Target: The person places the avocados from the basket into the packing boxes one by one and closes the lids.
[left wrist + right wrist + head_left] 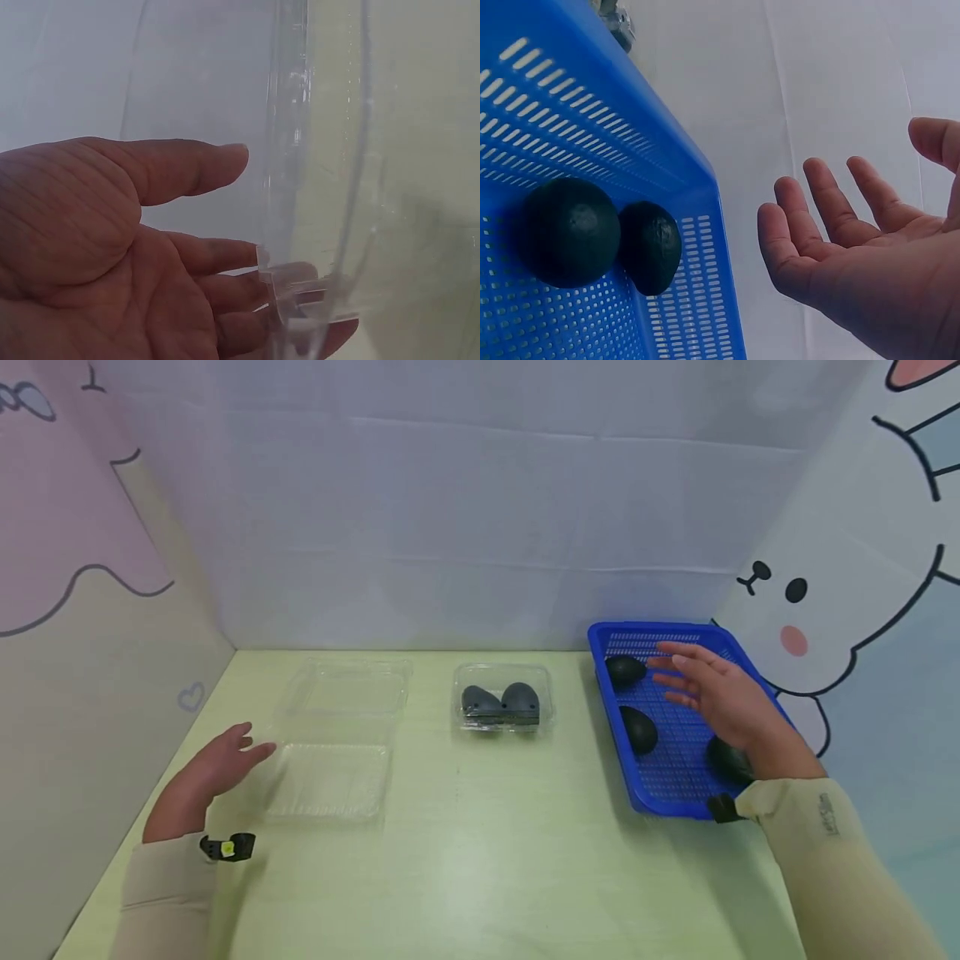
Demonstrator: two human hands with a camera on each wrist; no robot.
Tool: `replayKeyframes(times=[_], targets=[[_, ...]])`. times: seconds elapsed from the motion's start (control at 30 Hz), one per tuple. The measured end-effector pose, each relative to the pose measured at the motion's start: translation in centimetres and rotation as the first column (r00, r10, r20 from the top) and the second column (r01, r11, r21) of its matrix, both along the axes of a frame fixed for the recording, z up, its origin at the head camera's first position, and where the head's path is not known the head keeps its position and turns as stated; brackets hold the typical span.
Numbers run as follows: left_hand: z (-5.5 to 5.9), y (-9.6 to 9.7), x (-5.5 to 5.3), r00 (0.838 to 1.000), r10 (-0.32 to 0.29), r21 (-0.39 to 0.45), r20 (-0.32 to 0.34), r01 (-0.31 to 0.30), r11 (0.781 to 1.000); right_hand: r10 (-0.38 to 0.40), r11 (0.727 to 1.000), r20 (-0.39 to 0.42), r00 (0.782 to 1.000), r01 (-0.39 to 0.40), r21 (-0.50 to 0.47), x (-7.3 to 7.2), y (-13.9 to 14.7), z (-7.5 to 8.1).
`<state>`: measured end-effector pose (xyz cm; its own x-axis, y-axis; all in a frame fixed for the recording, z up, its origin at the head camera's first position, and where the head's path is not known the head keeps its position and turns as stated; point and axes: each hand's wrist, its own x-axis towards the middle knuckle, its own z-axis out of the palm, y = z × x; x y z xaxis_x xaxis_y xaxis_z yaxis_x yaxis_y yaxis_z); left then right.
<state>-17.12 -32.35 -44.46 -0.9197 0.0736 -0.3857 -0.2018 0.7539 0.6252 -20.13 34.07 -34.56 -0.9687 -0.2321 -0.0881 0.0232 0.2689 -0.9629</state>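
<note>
While the right hand (720,693) hovers open-fingered over smooth dark avocados (639,729) in perforated blue plastic, the left hand (213,772) rests slack.

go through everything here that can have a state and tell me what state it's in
Left hand: open, at the edge of the empty clamshell box.
Right hand: open, above the blue basket.
Empty clamshell box: lid open.
Second clamshell box: holds two dark avocados.
Blue basket: holds three avocados.
</note>
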Motion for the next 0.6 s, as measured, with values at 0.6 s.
replayKeyframes(times=[0.6], targets=[[-1.2,0.4,0.4,0.999,0.034,0.146,-0.013,-0.032,0.989,-0.113,0.989,0.012,0.994,0.111,0.093,-2.7,-0.3,0.6]])
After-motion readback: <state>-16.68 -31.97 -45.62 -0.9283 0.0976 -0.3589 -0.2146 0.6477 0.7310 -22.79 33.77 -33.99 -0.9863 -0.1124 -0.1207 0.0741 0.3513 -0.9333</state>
